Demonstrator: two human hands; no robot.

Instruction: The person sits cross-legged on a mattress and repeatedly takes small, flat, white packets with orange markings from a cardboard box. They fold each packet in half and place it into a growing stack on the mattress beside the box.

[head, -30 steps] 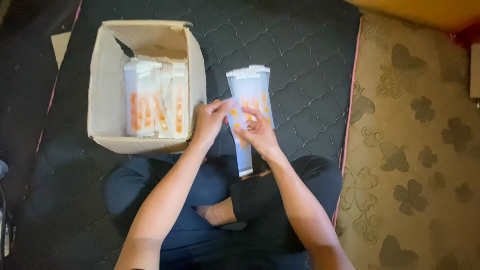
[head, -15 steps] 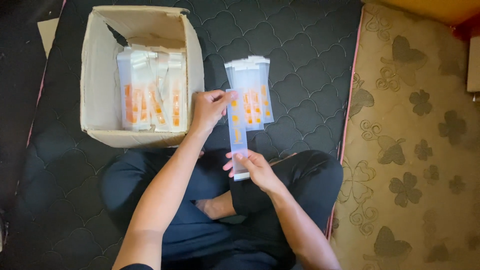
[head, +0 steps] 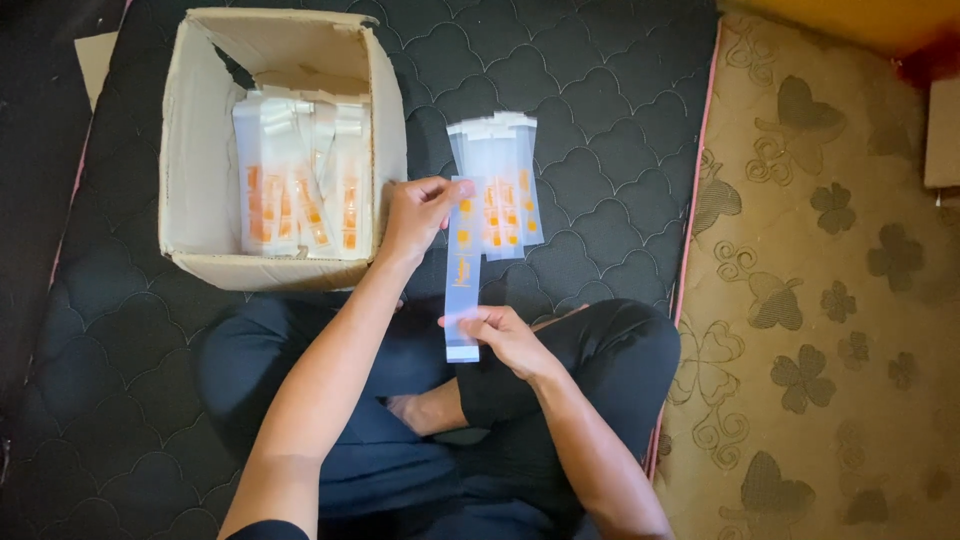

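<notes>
Landmark: the cardboard box [head: 195,150], open-topped, standing on the dark quilted mattress [head: 600,60].
Sleeve in hand: one long clear plastic sleeve [head: 462,285] with orange print, held lengthwise just right of the box's near corner, above the person's crossed legs.
Left hand [head: 418,215]: grip pinched on the sleeve's upper end, close beside the box wall.
Right hand [head: 500,335]: grip closed on the sleeve's lower end, thumb and fingers at the white strip, further from the box than the left hand.
Loose pile: a fanned stack of like sleeves [head: 497,185] lies flat on the mattress right of the box, its near edge touching or just under the held sleeve — which, I cannot tell.
In the box: more sleeves [head: 300,180] standing on end against the far and right walls.
Doing it well: my judgement is that the sleeve wants light tension between both pinches, kept flat and untwisted, with fingers at the ends only so the thin film does not crease or cling to the pile.
Hard to make out: the print is too small to tell; whether the held sleeve is empty or filled is unclear — the box's left floor is in shadow, and the patterned beige mat [head: 830,300] far right of the box is cut by the frame edge.
</notes>
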